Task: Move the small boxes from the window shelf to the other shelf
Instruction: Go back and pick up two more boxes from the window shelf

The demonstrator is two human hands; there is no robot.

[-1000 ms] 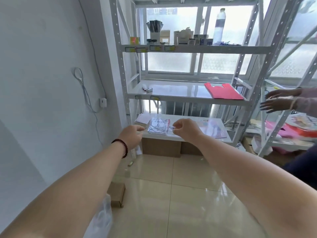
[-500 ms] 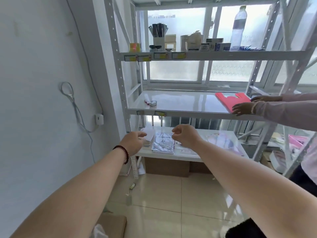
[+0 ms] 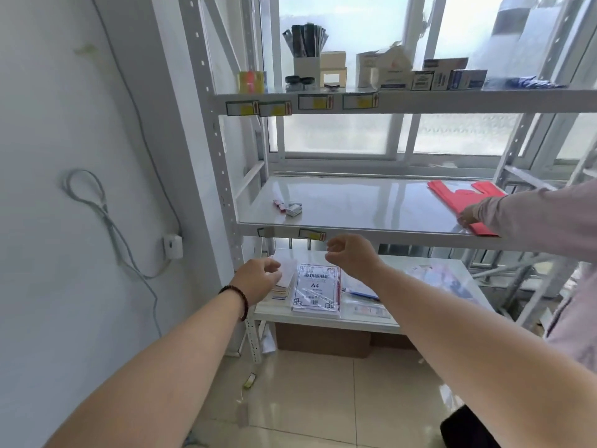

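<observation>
Several small boxes (image 3: 449, 76) stand in a row on the top window shelf (image 3: 420, 100), beside larger white cartons (image 3: 384, 71). A tiny white box (image 3: 294, 209) with red bits next to it lies on the middle shelf (image 3: 365, 229). My left hand (image 3: 258, 279) and my right hand (image 3: 350, 258) are both raised in front of the rack, below the middle shelf's edge. Their fingers are loosely curled and hold nothing.
Another person's sleeved hand (image 3: 470, 216) rests on red bags (image 3: 458, 197) at the right of the middle shelf. A pen holder (image 3: 307, 64), tape rolls (image 3: 250, 81) and a bottle (image 3: 507, 24) share the top shelf. A4 paper packs (image 3: 316, 291) lie on the bottom shelf.
The view has come closer to the rack and risen. Both my hands have lifted toward the middle shelf. The other person's hand has reached onto the red bags.
</observation>
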